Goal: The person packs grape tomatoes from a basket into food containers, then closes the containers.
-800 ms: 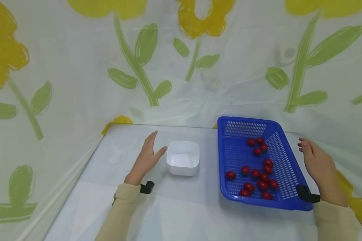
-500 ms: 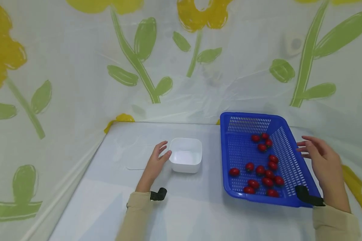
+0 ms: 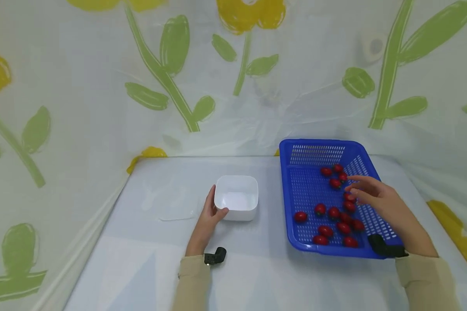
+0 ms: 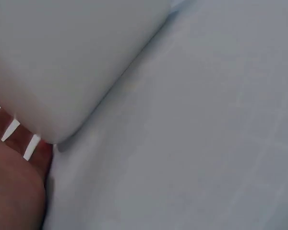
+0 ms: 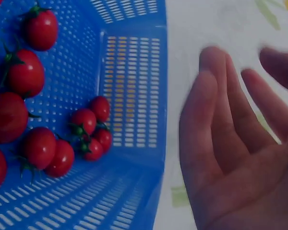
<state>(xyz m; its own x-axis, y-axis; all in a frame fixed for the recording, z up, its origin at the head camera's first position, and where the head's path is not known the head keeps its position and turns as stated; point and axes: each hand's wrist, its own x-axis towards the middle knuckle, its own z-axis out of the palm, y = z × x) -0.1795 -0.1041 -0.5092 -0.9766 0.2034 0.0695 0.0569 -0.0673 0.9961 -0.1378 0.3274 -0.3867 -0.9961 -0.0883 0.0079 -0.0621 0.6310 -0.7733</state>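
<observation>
A white square plastic container [image 3: 239, 214] stands upright on the white table. My left hand [image 3: 206, 224] holds it at its left front corner, thumb on the front wall and fingers along the left side. In the left wrist view the container wall [image 4: 77, 62] hides part of those fingers. To the right, a blue perforated plastic basket [image 3: 285, 185] holds several red cherry tomatoes [image 3: 343, 227], some with green stems. My right hand [image 3: 391, 211] hovers over the basket's right side, fingers loosely bent and holding nothing; whether a fingertip touches a tomato cannot be told.
A faint clear flat piece, perhaps a lid [image 3: 177, 217], lies left of the container. Behind the table hangs a white curtain [image 3: 295, 116] with yellow flowers and green leaves.
My left hand has moved right to the container and now holds its corner. My right hand has come leftward from outside the basket to over the tomatoes. The head view has shifted slightly.
</observation>
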